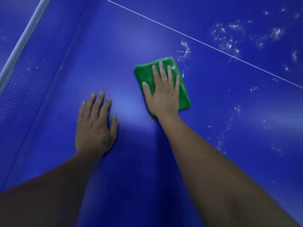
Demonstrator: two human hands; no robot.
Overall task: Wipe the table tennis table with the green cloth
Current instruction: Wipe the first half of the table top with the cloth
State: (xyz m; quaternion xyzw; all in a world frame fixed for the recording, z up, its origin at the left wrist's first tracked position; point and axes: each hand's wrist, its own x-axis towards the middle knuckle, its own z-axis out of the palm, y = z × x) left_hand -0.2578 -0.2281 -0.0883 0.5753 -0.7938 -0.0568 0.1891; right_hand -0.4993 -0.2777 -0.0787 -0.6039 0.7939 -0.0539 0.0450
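**One head-worn view, steeply down on the blue surface**

The single camera sits on the person's head and looks forward and steeply down at the blue surface (114,46), near enough that it fills the frame. Both forearms enter from the bottom edge, with the left hand (95,123) and right hand (164,92) near the centre. The view is tilted: the net (24,79) runs up the left edge, and a white line (196,39) slants across the upper right.

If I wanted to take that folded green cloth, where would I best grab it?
Probably from above: the green cloth lies flat as a folded pad on the table. Press a flat palm on top, as the right hand does, or pinch its uncovered right edge.
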